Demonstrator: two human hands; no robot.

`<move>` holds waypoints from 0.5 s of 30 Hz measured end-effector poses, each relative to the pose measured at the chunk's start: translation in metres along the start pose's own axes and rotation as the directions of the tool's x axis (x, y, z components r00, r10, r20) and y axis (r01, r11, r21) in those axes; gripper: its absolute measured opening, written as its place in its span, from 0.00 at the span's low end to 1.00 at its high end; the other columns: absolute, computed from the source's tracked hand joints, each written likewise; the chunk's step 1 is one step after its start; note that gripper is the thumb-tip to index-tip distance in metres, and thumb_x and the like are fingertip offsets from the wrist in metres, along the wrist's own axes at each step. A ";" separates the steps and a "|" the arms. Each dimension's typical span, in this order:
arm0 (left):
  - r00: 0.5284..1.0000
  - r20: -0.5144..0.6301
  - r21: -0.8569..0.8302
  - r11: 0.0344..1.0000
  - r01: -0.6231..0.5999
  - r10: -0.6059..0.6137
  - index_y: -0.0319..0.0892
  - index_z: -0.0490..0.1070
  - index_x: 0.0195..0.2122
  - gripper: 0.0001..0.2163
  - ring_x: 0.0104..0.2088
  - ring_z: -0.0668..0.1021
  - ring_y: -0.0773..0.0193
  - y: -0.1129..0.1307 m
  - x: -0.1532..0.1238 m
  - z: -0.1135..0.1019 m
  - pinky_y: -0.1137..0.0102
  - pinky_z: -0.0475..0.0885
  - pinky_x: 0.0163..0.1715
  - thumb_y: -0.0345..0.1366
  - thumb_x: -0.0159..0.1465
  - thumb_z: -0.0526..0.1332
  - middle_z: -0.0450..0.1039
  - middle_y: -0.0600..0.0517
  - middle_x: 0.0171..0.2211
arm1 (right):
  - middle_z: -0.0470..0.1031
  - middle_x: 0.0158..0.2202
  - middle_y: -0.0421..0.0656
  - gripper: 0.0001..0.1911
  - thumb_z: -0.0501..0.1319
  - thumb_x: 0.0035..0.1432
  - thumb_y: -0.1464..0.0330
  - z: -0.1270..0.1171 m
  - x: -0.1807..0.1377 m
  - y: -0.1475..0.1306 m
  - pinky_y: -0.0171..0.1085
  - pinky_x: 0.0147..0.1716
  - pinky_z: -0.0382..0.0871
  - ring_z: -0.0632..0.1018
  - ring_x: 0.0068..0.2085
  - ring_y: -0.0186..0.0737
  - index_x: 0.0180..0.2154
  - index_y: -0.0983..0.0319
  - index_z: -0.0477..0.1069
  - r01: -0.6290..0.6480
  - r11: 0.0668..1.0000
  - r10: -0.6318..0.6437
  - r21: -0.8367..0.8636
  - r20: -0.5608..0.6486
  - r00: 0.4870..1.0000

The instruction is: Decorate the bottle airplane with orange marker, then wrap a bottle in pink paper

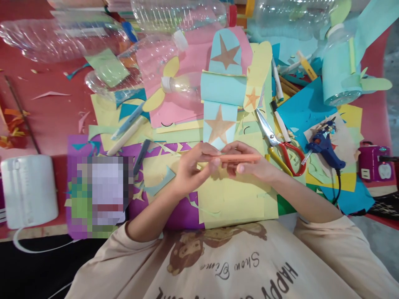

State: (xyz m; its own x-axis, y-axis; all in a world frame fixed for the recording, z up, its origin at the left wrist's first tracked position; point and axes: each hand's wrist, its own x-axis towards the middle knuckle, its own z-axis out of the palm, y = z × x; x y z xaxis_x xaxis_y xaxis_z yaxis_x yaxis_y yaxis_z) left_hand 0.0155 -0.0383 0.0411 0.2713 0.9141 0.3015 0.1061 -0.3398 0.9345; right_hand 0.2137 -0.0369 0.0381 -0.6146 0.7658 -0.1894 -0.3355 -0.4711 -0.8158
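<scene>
An orange marker (238,158) lies level between my two hands above the pale yellow paper (237,199). Its left end is pinched by the fingers and thumb of my left hand (197,165). My right hand (253,162) is closed around its other part, thumb below and fingers behind. Just beyond my hands lies a plastic bottle (188,88) with yellow paper blades at its cap. A light blue paper strip (222,89) with brown stars (220,123) crosses it, and a yellow strip (258,74) with a smaller star lies beside that.
Red-handled scissors (274,139) and a blue glue gun (326,147) lie to the right. A blue-wrapped bottle (341,70) stands behind them. Clear bottles (181,14) line the back. At left are a white case (29,191), markers (127,135) and paper scraps.
</scene>
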 end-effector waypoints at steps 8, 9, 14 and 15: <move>0.910 -0.349 0.119 0.952 0.281 -0.225 0.47 0.75 0.45 0.08 0.38 0.81 0.66 0.016 -0.021 -0.059 0.68 0.77 0.41 0.36 0.66 0.61 0.78 0.56 0.40 | 0.74 0.43 0.44 0.10 0.60 0.62 0.64 -0.027 0.001 -0.048 0.42 0.45 0.74 0.77 0.44 0.41 0.45 0.55 0.71 0.087 0.369 -0.613 -0.925 -0.172 0.771; 0.899 -0.376 0.175 0.935 0.309 -0.226 0.48 0.76 0.46 0.08 0.39 0.81 0.64 0.012 -0.030 -0.063 0.66 0.77 0.42 0.37 0.67 0.60 0.78 0.55 0.42 | 0.73 0.49 0.46 0.14 0.61 0.61 0.64 -0.037 0.004 -0.053 0.46 0.49 0.73 0.75 0.50 0.45 0.49 0.54 0.69 0.038 0.258 -0.682 -0.965 -0.154 0.715; 0.963 -0.265 0.620 0.754 0.217 -0.060 0.58 0.67 0.58 0.19 0.59 0.71 0.50 -0.013 -0.070 -0.072 0.52 0.67 0.58 0.32 0.68 0.56 0.67 0.55 0.60 | 0.55 0.68 0.49 0.44 0.69 0.51 0.63 -0.084 0.026 -0.062 0.58 0.64 0.58 0.58 0.68 0.56 0.64 0.49 0.50 -0.061 0.088 -0.613 -0.994 -0.102 0.784; 0.965 -0.259 0.676 0.707 0.208 -0.036 0.60 0.66 0.59 0.21 0.60 0.70 0.49 -0.015 -0.074 -0.071 0.51 0.66 0.59 0.30 0.68 0.56 0.65 0.55 0.62 | 0.57 0.67 0.49 0.45 0.70 0.50 0.63 -0.089 0.030 -0.061 0.58 0.63 0.58 0.59 0.68 0.56 0.64 0.50 0.50 -0.059 0.085 -0.587 -0.995 -0.098 0.803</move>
State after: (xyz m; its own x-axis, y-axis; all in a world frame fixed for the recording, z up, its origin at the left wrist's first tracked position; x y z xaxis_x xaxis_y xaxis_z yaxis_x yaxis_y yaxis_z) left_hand -0.0744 -0.0851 0.0178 0.0103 0.9518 0.3064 0.7780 -0.2002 0.5956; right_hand 0.2794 0.0537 0.0333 -0.2269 0.9348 0.2733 0.7179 0.3501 -0.6016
